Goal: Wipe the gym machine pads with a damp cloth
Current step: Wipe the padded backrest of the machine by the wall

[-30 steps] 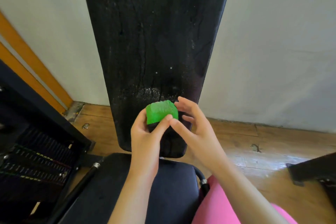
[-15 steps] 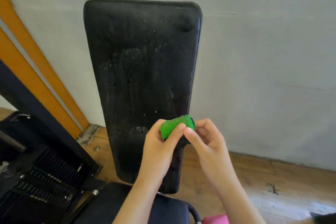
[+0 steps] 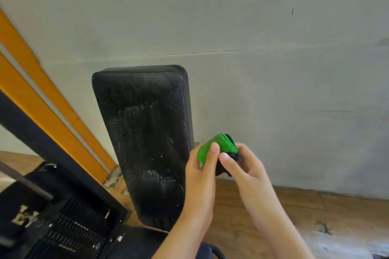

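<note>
Both hands, the left hand point(image 3: 200, 166) and the right hand point(image 3: 244, 166), pinched a bunched green cloth point(image 3: 219, 147) between them, just right of the upright black back pad point(image 3: 147, 132), streaked wet, before a grey wall point(image 3: 273, 90).

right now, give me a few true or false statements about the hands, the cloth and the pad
1. The left hand and the right hand both hold the green cloth. True.
2. The back pad shows wet-looking streaks. True.
3. The green cloth lies flat against the back pad. False: it is bunched in the hands, to the right of the pad and clear of its face.
4. The floor is white tile. False: it is brown wooden boards.
</note>
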### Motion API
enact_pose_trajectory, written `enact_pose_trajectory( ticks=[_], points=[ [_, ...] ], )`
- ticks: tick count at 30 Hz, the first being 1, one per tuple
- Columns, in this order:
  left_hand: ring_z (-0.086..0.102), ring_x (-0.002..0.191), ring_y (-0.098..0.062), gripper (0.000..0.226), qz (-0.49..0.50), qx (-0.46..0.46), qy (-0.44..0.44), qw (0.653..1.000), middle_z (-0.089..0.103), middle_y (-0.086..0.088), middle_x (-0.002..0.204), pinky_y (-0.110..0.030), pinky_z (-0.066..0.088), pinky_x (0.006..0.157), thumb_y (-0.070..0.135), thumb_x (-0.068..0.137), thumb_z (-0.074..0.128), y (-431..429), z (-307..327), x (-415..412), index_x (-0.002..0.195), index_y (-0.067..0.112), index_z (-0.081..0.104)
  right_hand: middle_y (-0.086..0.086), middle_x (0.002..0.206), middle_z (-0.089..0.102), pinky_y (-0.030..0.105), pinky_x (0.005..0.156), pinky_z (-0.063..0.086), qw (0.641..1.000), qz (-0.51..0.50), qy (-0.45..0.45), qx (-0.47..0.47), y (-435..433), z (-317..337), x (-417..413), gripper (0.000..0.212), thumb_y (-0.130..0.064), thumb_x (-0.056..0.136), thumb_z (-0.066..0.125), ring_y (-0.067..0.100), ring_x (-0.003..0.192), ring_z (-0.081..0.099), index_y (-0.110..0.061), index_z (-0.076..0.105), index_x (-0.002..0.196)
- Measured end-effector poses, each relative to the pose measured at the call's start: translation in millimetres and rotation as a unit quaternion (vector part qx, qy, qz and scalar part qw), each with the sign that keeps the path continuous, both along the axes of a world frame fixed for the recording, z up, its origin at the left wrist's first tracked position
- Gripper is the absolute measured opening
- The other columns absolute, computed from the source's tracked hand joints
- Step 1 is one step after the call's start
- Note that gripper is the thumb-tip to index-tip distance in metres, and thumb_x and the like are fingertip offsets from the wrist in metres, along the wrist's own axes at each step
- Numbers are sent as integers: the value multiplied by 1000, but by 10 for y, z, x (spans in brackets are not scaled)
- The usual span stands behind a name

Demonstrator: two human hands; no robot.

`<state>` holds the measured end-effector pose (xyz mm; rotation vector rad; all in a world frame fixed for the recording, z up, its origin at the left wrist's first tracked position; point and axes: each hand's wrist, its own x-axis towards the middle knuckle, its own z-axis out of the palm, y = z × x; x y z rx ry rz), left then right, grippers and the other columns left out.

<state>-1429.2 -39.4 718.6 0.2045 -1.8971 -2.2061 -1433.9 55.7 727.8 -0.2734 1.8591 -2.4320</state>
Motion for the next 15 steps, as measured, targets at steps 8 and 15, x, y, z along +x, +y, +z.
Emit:
enact_pose_trajectory(
  ticks=[8,15],
  points=[
    [50,110,11,16,61,-269,62,959,56,30,111,-14,37,90,37,96,49,-733,-61,-19,111,40,54,-1,88,71,37,73,58,990,-48,-56,-122,-229,-38,-7,33,-32,76,58,11,85,70,-13,63,102],
    [37,124,6,30,56,-518,217,826,44,21,126,-9,25,104,47,93,44,-1506,91,-579,118,30,50,8,103,65,27,50,55,993,-52,-56,-92,-770,-108,-222,35,-34,89,53,10,73,69,-15,58,117]
  ],
)
